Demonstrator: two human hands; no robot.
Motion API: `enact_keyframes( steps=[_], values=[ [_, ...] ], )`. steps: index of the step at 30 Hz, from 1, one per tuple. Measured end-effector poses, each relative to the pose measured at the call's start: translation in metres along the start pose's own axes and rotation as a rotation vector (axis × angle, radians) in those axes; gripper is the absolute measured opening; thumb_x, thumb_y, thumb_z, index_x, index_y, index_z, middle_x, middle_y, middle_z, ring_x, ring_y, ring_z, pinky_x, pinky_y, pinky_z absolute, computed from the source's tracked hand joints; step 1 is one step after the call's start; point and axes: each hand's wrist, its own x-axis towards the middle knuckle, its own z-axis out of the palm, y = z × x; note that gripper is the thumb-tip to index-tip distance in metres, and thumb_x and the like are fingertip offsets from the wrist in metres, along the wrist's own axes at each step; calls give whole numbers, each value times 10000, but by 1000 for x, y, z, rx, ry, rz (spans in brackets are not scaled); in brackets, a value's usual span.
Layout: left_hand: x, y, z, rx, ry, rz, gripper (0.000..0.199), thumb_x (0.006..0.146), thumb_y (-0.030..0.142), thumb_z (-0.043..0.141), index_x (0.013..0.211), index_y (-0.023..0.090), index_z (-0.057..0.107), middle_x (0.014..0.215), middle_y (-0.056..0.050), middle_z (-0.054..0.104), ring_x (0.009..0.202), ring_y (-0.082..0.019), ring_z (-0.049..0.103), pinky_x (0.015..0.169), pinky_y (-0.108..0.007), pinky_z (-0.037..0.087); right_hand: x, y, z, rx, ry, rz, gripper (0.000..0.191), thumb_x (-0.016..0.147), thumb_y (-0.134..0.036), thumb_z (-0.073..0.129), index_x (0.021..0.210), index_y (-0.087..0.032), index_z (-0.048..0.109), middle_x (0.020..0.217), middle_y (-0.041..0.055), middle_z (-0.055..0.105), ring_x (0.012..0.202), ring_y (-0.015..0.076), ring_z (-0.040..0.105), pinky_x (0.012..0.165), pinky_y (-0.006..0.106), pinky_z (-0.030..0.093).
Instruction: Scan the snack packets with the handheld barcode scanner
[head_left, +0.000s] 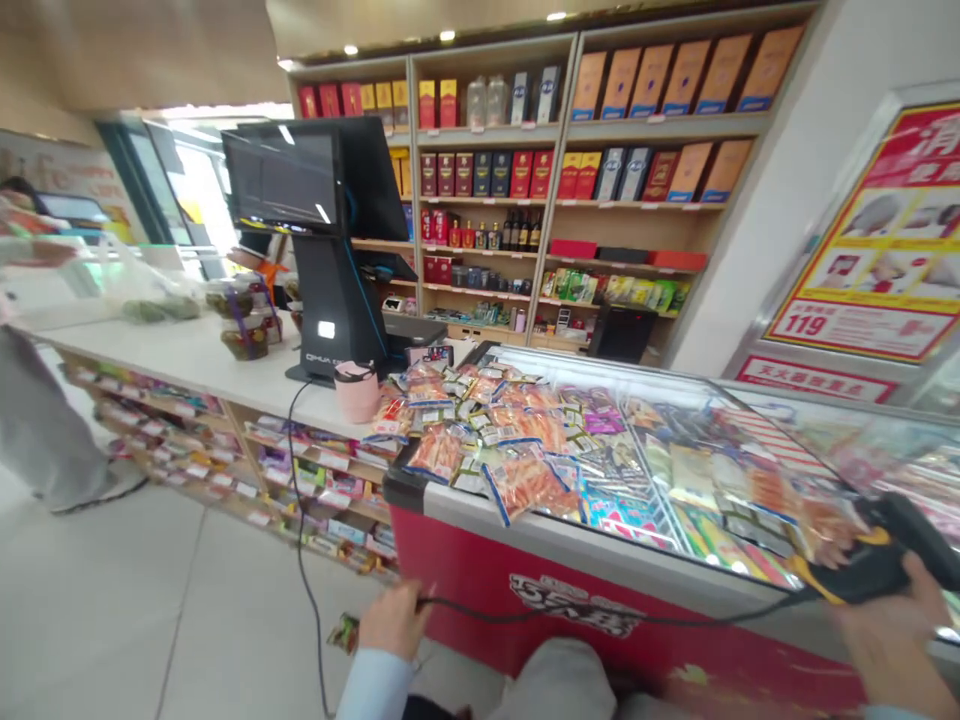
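Observation:
My left hand is closed around a black cable, low in front of the red side of the chest freezer. The cable runs right to a black and yellow handheld barcode scanner, which my right hand grips above the freezer's front edge. On the freezer's left end lies a heap of snack packets, some on its glass. More packaged goods show inside under the glass, left of the scanner.
A checkout screen stands on the white counter, beside a pink cup and stacked fruit boxes. Shelves of boxed bottles line the back. A person's leg shows at left. A dropped packet lies on the floor.

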Motion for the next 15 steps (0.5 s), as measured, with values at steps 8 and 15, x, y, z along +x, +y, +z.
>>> enact_keyframes(
  steps=[8,15],
  values=[
    [50,-26,-93,-113,-228,501,318,756,368,648,1052,252,634,1092,-5,707,921,-165,659,816,-240,468,-48,35,70,-332,-377,-16,281,596,-427,662,757,-210,588,596,-5,456,400,99,378,303,259,311],
    [120,38,-205,-257,672,265,277,901,337,422,1038,163,590,1020,-99,669,925,-211,629,845,-306,463,-105,96,123,-501,-667,126,401,600,-457,742,873,-184,634,569,-24,555,365,100,461,313,215,386]
  ],
)
